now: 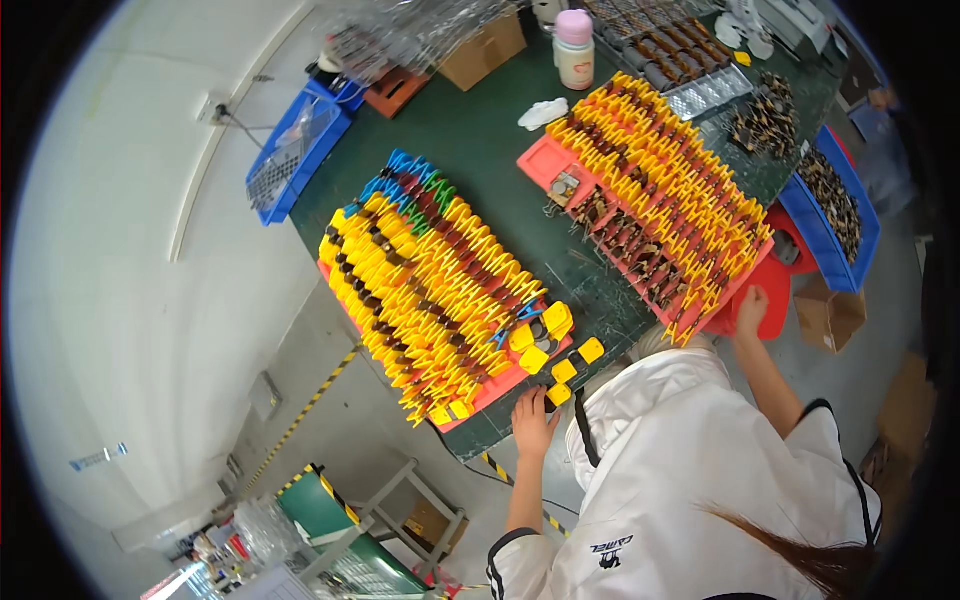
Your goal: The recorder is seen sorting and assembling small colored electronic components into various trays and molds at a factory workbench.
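Observation:
My left hand (535, 422) rests at the near table edge, fingers apart, beside several small yellow-and-black spring clamps (558, 394). Its fingertips reach the nearest clamp's dark part; they do not visibly grip it. My right hand (752, 310) is down off the table's right side, fingers curled against a red plastic piece (772, 288), perhaps a stool; its fingertips are partly hidden. Left of centre lies a red tray (498, 385) filled with rows of yellow clamps (440, 300), with some blue and green ones. Another red tray (545, 165) on the right bears yellow clamps (660, 180) and brown parts (630, 240).
The green table (480, 130) also carries a pink-lidded bottle (574, 50), a crumpled white cloth (543, 114) and a pile of small brown parts (766, 118). Blue bins stand at the left (275, 190) and right (860, 270). A cardboard box (830, 315) is below.

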